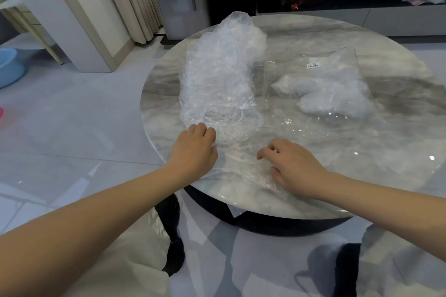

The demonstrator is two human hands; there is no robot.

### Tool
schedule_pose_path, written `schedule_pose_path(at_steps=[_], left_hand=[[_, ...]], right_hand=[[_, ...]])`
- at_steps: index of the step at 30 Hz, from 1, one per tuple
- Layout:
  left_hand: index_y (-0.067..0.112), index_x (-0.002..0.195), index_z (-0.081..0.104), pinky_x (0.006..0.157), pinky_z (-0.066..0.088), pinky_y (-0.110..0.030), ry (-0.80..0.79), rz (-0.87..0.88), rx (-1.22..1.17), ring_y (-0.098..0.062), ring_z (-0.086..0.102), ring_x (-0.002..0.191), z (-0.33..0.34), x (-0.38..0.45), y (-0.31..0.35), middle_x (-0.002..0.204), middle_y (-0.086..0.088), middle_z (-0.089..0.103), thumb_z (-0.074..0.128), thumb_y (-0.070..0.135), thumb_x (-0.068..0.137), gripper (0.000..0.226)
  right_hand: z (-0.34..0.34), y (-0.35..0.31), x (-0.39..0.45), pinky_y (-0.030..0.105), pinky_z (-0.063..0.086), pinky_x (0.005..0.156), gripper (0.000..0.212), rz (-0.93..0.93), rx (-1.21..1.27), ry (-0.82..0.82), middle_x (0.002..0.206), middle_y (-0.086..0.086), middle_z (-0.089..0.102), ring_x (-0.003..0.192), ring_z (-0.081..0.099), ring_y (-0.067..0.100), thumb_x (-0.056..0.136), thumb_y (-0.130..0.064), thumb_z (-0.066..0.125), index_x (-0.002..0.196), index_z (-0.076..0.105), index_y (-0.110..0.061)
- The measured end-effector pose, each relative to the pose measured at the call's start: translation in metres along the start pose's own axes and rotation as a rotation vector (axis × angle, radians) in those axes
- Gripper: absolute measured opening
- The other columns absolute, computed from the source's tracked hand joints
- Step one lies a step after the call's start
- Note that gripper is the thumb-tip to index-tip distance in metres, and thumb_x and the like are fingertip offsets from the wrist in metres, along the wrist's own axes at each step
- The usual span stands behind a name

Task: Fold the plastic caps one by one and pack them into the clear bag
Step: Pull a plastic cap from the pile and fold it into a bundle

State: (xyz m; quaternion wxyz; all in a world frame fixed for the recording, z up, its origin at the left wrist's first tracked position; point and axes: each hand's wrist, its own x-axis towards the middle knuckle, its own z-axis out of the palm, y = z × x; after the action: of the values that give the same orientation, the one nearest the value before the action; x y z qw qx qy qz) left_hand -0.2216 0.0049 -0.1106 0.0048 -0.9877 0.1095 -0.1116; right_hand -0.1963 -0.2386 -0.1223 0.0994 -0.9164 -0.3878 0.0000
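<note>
Two hands work one plastic cap at the near edge of the round marble table: left hand with curled fingers gripping its left side, right hand with bent fingers pressing its right side. Loose cap pile stands left of centre, just beyond the left hand. Clear bag lies toward the right edge (folded caps inside, white label near its far end).

left hand, right hand pressing plastic cap, round table
</note>
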Motion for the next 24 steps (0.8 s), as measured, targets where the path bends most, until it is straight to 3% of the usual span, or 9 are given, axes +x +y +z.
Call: schedule_pose_path(at_steps=[2, 6, 11, 15, 17, 19, 22, 24], left_hand=[[0.007, 0.085, 0.056, 0.050, 0.036, -0.031, -0.063, 0.060, -0.016, -0.025, 0.052, 0.060, -0.010, -0.004, 0.012, 0.077, -0.007, 0.054, 0.059, 0.016, 0.083, 0.010], [0.013, 0.115, 0.047, 0.074, 0.044, -0.032, -0.420, -0.061, -0.069, -0.023, 0.052, 0.092, -0.012, -0.016, 0.037, 0.108, -0.004, 0.050, 0.040, 0.035, 0.095, 0.030], [0.018, 0.132, 0.043, 0.087, 0.045, -0.034, -0.385, -0.002, -0.077, -0.022, 0.041, 0.113, 0.000, -0.019, 0.035, 0.124, -0.003, 0.044, 0.037, 0.038, 0.096, 0.041], [0.022, 0.141, 0.037, 0.108, 0.029, -0.032, -0.445, 0.074, -0.137, -0.019, 0.031, 0.131, 0.005, -0.012, 0.026, 0.144, 0.000, 0.034, 0.029, 0.048, 0.092, 0.056], [0.025, 0.145, 0.030, 0.115, 0.016, -0.033, -0.496, 0.103, -0.144, -0.018, 0.022, 0.138, 0.004, -0.011, 0.024, 0.152, -0.001, 0.025, 0.011, 0.060, 0.078, 0.078], [0.028, 0.148, 0.023, 0.118, 0.006, -0.036, -0.518, 0.124, -0.163, -0.018, 0.013, 0.143, 0.005, -0.013, 0.021, 0.157, -0.001, 0.015, 0.006, 0.063, 0.072, 0.086], [0.032, 0.150, 0.018, 0.119, -0.003, -0.036, -0.546, 0.153, -0.230, -0.016, 0.004, 0.146, 0.006, -0.014, 0.019, 0.159, -0.001, 0.005, 0.023, 0.057, 0.083, 0.072], [0.033, 0.150, 0.017, 0.118, -0.008, -0.034, -0.580, 0.176, -0.279, -0.013, -0.002, 0.146, 0.004, -0.014, 0.019, 0.160, -0.001, 0.000, 0.030, 0.052, 0.083, 0.070]], right_hand=[[-0.001, 0.002, -0.002, 0.031, 0.043, 0.065, 0.042, -0.119, 0.041, -0.029, 0.107, 0.005, 0.058, 0.091, 0.057, 0.026, 0.071, -0.001, 0.064, 0.108, 0.064, -0.020], [-0.004, 0.003, -0.006, 0.027, 0.039, 0.091, 0.045, -0.112, 0.076, -0.248, 0.127, -0.003, 0.046, 0.114, 0.041, 0.016, 0.087, -0.010, 0.048, 0.127, 0.055, -0.027], [-0.016, -0.004, -0.014, 0.022, 0.039, 0.085, 0.054, -0.121, 0.149, -0.393, 0.121, -0.001, 0.042, 0.104, 0.045, 0.012, 0.086, -0.018, 0.050, 0.139, 0.043, -0.024], [-0.008, -0.011, -0.023, 0.021, 0.033, 0.077, 0.064, -0.231, 0.085, -0.305, 0.113, 0.000, 0.046, 0.094, 0.048, 0.015, 0.082, -0.052, 0.053, 0.139, 0.045, -0.023], [-0.005, -0.012, -0.025, 0.022, 0.031, 0.078, 0.061, -0.244, 0.047, -0.251, 0.113, 0.001, 0.047, 0.095, 0.047, 0.016, 0.083, -0.056, 0.056, 0.135, 0.050, -0.024], [-0.006, -0.011, -0.023, 0.022, 0.031, 0.078, 0.051, -0.212, 0.054, -0.203, 0.114, 0.001, 0.047, 0.098, 0.046, 0.017, 0.085, -0.049, 0.060, 0.130, 0.055, -0.026], [-0.011, -0.011, -0.019, 0.026, 0.042, 0.075, 0.028, -0.211, 0.085, -0.137, 0.105, 0.000, 0.055, 0.092, 0.053, 0.018, 0.083, -0.038, 0.059, 0.106, 0.070, -0.026], [-0.007, -0.009, -0.018, 0.033, 0.052, 0.069, 0.029, -0.217, 0.115, -0.072, 0.099, -0.003, 0.062, 0.085, 0.058, 0.017, 0.080, -0.041, 0.051, 0.082, 0.074, -0.025]])
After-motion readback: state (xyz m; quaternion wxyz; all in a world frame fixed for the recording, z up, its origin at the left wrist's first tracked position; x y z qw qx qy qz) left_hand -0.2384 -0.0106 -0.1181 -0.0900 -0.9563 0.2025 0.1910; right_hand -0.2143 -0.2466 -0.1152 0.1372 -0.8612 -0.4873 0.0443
